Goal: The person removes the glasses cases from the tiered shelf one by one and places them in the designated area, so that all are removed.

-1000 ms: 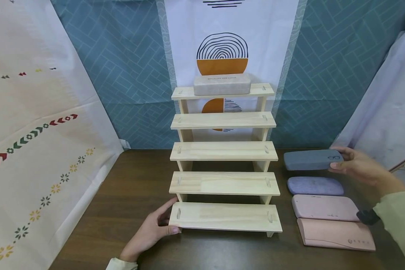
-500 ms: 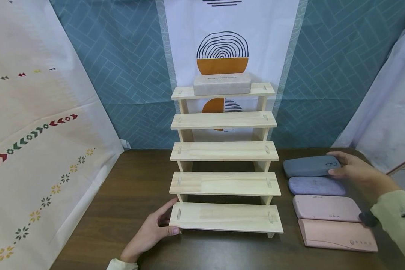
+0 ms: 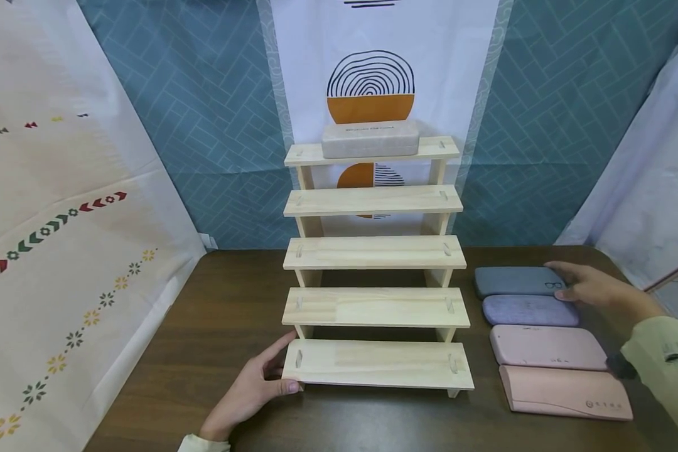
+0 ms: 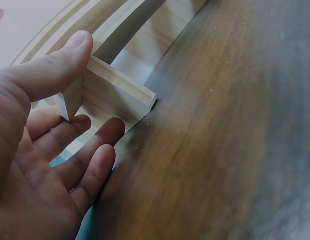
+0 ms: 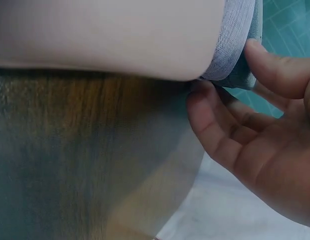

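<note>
A pale wooden stepped rack (image 3: 375, 364) stands on the table in the head view. At the left corner of its lowest step, my left hand (image 3: 251, 389) grips the wood; in the left wrist view the thumb lies along the step and the fingers bend by the side panel (image 4: 115, 92). A blue-grey glasses case (image 3: 508, 281) lies at the back right, its right end held between thumb and fingers of my right hand (image 3: 593, 290). Directly in front of it lies a violet glasses case (image 3: 528, 311), which the thumb is close to. A light grey case (image 3: 370, 141) sits on the top step.
Nearer on the right lie a pale pink case (image 3: 545, 347) and a peach case (image 3: 565, 392), lined up with the others. Patterned cloths hang behind and at both sides. Brown tabletop (image 3: 215, 314) shows left of the rack.
The blue-grey glasses case has come down and toward me onto the table, straightening beside the violet one, with my right hand on it. The left hand stays at the rack.
</note>
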Demonstrator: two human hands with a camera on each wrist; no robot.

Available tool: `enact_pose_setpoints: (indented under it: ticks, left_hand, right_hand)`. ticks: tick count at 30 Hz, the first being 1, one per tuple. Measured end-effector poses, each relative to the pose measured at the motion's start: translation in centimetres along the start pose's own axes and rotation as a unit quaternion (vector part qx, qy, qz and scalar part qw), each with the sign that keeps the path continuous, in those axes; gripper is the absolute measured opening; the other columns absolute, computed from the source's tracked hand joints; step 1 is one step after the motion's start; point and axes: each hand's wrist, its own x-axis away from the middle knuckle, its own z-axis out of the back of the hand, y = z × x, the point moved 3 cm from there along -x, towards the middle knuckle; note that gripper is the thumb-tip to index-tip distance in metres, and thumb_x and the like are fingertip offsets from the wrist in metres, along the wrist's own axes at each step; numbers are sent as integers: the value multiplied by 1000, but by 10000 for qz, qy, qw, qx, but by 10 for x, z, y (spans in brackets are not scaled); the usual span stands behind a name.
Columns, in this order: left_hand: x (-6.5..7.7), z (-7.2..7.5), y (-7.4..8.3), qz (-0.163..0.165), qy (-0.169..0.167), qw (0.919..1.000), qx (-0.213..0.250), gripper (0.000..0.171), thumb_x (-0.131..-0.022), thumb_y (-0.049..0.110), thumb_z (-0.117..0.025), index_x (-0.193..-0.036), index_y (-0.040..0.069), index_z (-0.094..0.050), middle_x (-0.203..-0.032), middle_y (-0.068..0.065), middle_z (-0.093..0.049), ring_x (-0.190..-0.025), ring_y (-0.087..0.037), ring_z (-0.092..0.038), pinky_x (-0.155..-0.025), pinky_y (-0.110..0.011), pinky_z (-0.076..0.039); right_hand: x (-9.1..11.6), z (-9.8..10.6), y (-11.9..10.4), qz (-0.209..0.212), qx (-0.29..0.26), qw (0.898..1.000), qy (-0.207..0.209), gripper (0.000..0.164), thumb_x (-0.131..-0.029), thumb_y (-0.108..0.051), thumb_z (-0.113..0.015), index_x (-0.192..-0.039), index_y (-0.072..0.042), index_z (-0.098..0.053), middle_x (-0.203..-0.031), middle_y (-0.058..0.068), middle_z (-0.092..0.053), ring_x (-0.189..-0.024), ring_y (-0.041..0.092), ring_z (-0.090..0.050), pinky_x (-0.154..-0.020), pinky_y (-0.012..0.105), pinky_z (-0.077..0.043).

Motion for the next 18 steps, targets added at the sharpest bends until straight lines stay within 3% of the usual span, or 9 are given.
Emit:
enact_pose_setpoints:
  ticks: [2,5,8,13,18]
  left_hand:
    - [0,0,0,-15,-2,10000,11,86,-84,13,-83,-157,18,-38,-118,-17,-63,-100,-28,-66,-83,-31,-52]
    - [0,0,0,-79,-9,10000,30,86,-84,13,-83,-157,18,-38,-119,-17,-63,-100,-27,-66,-83,-31,-52]
    - [0,0,0,-142,-18,9999,21,86,-84,13,-83,-157,19,-39,-119,-17,-62,-100,-27,-66,-82,-31,-52]
    - [0,0,0,-163,-16,9999,8,86,-84,13,-83,-157,19,-39,-120,-17,-62,-100,-27,-65,-82,-31,-52]
    - [0,0,-1,-127,2,9999,12,86,-84,13,-84,-157,19,-39,-118,-16,-63,-98,-27,-65,-81,-31,-52]
  right_hand:
    - [-1,0,0,20,150,9999,-9,69,-91,2,-63,-144,22,-25,-136,52,-30,-119,68,-39,-86,66,-47]
    - [0,0,1,103,358,9993,4,65,-90,4,-63,-142,22,-29,-112,42,-50,-101,55,-52,-80,60,-51]
    - [2,1,-1,265,583,9979,75,60,-89,6,-63,-139,22,-34,-104,38,-53,-97,51,-54,-78,61,-49]
    - [5,2,-5,403,774,9961,117,58,-89,6,-61,-139,21,-36,-131,51,-39,-114,67,-44,-85,71,-43]
    - [9,17,-21,258,571,9977,266,55,-96,1,-56,-142,19,-33,-133,49,-40,-117,66,-43,-88,71,-42]
